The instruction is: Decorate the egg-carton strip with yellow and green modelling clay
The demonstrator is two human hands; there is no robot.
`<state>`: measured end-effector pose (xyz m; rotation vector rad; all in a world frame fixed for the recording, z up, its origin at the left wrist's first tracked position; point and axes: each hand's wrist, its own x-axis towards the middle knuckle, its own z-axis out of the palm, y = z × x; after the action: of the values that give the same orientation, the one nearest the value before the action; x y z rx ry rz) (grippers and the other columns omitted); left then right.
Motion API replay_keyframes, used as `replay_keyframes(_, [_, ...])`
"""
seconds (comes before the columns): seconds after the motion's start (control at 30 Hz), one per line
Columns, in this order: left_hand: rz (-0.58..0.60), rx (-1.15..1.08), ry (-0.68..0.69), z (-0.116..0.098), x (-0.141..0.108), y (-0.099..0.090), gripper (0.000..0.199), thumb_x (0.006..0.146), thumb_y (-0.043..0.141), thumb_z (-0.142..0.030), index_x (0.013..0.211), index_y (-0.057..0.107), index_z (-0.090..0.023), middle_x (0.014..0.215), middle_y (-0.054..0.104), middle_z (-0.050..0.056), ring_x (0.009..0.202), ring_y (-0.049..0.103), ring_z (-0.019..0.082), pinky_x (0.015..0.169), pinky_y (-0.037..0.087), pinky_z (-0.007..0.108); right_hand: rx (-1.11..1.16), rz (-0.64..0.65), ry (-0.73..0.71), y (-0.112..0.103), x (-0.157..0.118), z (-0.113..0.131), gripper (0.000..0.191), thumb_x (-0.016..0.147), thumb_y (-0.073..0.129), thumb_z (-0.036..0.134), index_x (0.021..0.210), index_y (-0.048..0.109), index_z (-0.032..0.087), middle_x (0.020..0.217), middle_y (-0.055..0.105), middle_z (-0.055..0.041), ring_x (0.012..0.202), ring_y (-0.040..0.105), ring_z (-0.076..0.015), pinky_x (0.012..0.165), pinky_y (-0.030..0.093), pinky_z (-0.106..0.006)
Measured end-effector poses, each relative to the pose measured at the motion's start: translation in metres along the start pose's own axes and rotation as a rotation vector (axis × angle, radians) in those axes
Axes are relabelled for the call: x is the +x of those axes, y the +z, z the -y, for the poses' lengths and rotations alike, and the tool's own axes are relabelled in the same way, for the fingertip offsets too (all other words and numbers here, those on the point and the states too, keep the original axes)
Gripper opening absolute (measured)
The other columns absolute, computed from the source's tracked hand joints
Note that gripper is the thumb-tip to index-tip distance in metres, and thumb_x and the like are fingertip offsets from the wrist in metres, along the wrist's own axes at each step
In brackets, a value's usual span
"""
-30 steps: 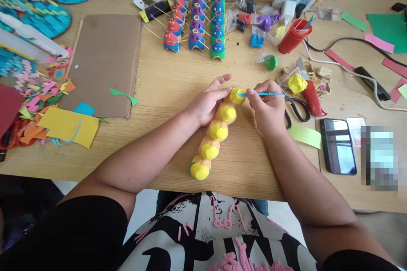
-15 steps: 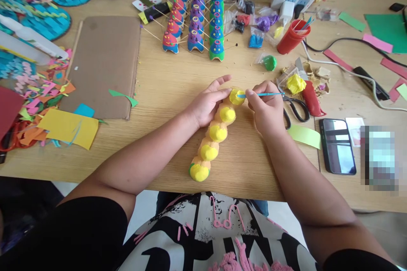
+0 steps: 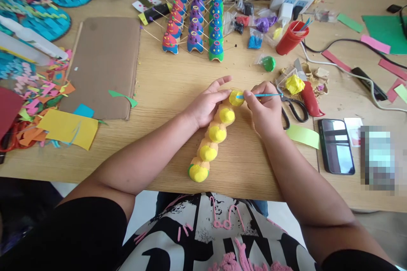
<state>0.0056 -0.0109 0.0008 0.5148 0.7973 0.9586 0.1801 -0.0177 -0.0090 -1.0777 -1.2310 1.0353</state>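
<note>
A bumpy strip of egg-carton cups (image 3: 213, 134), orange with yellow clay on top of each bump, lies slanted on the table before me. Green shows at the edge of its nearest bump. My left hand (image 3: 208, 103) holds the strip by its far end, thumb against the last bump and some fingers stretched out beyond it. My right hand (image 3: 266, 108) pinches a thin blue clay tool (image 3: 264, 95). The tool's flat tip rests on the yellow clay of the farthest bump. The fingers under the strip are hidden.
Painted egg-carton caterpillars (image 3: 196, 25) with pins stand in rows at the back. A red cup (image 3: 291, 37), clay bags, yellow clay (image 3: 295, 84), scissors (image 3: 295, 110) and a phone (image 3: 336, 146) lie to the right. Cardboard (image 3: 101, 67) and paper scraps lie left.
The blue tool's tip has shifted slightly on the farthest yellow bump, and my right hand has moved a little with it. My left hand keeps its hold on the strip.
</note>
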Motion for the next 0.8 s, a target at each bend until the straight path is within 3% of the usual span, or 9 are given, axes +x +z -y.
replay_keyframes(0.23, [-0.039,0.011,-0.018,-0.0020,-0.0025,0.0044,0.047,0.094,0.069,-0.014,0.138,0.060,-0.029,0.087,0.077,0.000,0.084,0.069,0.020,0.091,0.054,0.038,0.277,0.086,0.113,0.0032,0.0035,0.0021,0.064,0.071,0.097,0.060,0.074,0.045,0.025,0.059,0.040,0.0115,0.050,0.030,-0.0064,0.050,0.026,-0.025])
replay_keyframes(0.43, [-0.029,-0.003,-0.008,-0.0021,-0.0025,0.0042,0.047,0.092,0.072,-0.014,0.136,0.062,-0.027,0.084,0.076,0.000,0.079,0.067,0.018,0.081,0.050,0.033,0.151,0.006,0.090,0.0021,0.0019,0.0005,0.058,0.071,0.098,0.058,0.074,0.051,0.024,0.065,0.053,0.0069,0.058,0.041,-0.0082,0.053,0.028,-0.025])
replay_keyframes(0.63, [-0.036,-0.017,-0.020,-0.0025,-0.0023,0.0047,0.048,0.091,0.073,-0.012,0.136,0.061,-0.027,0.083,0.075,0.000,0.077,0.067,0.018,0.081,0.049,0.033,0.266,0.056,0.139,0.0034,0.0022,0.0037,0.061,0.072,0.098,0.057,0.074,0.046,0.025,0.059,0.042,0.0107,0.051,0.031,-0.0063,0.052,0.025,-0.026])
replay_keyframes(0.8, [-0.038,-0.001,-0.020,-0.0017,-0.0011,0.0029,0.052,0.093,0.071,-0.014,0.142,0.061,-0.027,0.085,0.076,0.001,0.080,0.069,0.020,0.085,0.050,0.036,0.116,-0.001,0.090,0.0015,0.0017,0.0020,0.058,0.075,0.096,0.059,0.075,0.049,0.025,0.065,0.051,0.0074,0.055,0.036,-0.0068,0.053,0.025,-0.027])
